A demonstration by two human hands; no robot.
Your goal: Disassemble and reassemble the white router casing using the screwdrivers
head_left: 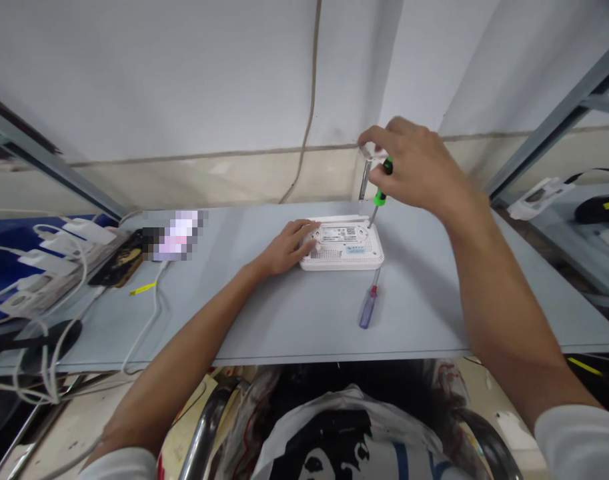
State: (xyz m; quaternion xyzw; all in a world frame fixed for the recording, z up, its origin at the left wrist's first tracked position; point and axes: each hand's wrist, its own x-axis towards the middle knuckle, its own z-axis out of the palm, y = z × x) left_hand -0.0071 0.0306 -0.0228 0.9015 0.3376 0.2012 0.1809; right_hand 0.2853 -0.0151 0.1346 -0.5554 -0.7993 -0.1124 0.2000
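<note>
A white router (341, 255) lies on the table with its labelled, vented underside facing up. My left hand (290, 248) grips its left end, fingers over the top face and the edge. Above its far right corner, my right hand (409, 163) is closed around a screwdriver with a green and black handle (381, 196). The screwdriver leans slightly, and its tip meets the router near that corner. A second screwdriver with a clear purple handle (367, 311) lies just in front of the router; the end of its shaft is hidden at the router's near edge.
On the left stand a power strip with several white chargers (49, 263) and tangled cables, a dark phone (119, 260) and a blurred lit phone (177, 235). Grey metal posts (549, 120) flank the table (284, 320). Another power strip (537, 198) is at right.
</note>
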